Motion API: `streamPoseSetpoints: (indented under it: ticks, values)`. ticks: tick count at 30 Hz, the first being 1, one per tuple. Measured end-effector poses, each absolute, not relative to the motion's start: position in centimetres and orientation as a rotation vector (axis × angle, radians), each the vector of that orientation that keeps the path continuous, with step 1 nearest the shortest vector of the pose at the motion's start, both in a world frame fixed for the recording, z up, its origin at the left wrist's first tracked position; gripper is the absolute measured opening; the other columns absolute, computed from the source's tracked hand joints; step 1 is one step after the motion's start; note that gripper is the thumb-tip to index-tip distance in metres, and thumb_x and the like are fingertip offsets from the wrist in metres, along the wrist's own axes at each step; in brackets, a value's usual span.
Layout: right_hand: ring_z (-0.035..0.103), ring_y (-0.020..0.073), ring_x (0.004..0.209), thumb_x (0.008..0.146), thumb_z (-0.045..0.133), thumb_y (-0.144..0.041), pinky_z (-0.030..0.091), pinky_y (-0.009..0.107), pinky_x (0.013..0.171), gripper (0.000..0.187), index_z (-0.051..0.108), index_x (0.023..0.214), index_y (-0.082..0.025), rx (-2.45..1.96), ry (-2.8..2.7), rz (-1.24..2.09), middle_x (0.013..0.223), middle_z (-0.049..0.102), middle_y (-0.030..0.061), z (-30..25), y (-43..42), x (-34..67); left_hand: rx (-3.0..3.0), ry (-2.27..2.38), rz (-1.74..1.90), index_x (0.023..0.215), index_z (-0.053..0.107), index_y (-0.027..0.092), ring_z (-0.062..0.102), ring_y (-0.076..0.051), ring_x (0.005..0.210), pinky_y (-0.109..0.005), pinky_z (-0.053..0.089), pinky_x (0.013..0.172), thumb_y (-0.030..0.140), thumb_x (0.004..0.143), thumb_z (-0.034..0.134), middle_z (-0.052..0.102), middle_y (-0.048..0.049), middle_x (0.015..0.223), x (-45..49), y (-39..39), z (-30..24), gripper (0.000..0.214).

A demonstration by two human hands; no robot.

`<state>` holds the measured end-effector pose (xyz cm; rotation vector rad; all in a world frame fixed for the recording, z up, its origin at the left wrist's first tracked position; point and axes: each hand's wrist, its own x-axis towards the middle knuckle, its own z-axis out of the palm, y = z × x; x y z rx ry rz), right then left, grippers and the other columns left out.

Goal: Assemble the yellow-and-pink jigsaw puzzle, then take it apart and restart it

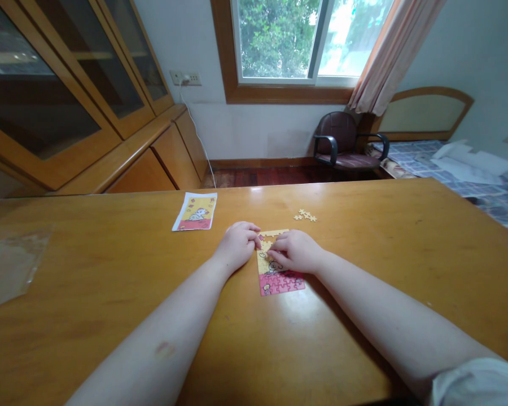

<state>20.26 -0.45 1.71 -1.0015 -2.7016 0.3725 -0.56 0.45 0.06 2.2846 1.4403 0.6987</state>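
Note:
A small jigsaw puzzle (282,283) lies on the table, pink at its near end and yellow farther up, with a gap below its top edge strip. My left hand (238,242) lies at its upper left edge, fingers curled together with their tips against it. Over the puzzle's upper right part, my right hand (298,251) has its thumb and fingertips drawn together on a yellow puzzle piece, most of which they hide. Several loose puzzle pieces (305,215) lie in a cluster beyond my right hand. To the left, a picture card (196,212) shows a white cartoon animal on yellow and pink.
All of this rests on a wide wooden table (364,248). A clear plastic bag (12,265) lies at its left end. Beyond are a glass-doored cabinet (110,73), a brown armchair (337,135) under the window, and a bed (419,158) at the right.

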Motion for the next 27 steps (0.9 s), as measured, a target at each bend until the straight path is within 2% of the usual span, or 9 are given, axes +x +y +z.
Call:
streamPoseSetpoints:
  ticks: [27]
  values:
    - [0.060, 0.0153, 0.073, 0.095, 0.047, -0.035, 0.037, 0.026, 0.067, 0.033, 0.074, 0.085, -0.018, -1.150, -2.689, 0.280, 0.083, 0.071, 0.0062, 1.51, -0.25, 20.03, 2.308, 1.446, 0.663, 0.072, 0.076, 0.024, 0.061, -0.022, 0.100, -0.041, 0.048, 0.097, 0.010, 0.074, 0.046, 0.072, -0.0024, 0.101, -0.52, 0.51, -0.02, 0.034]
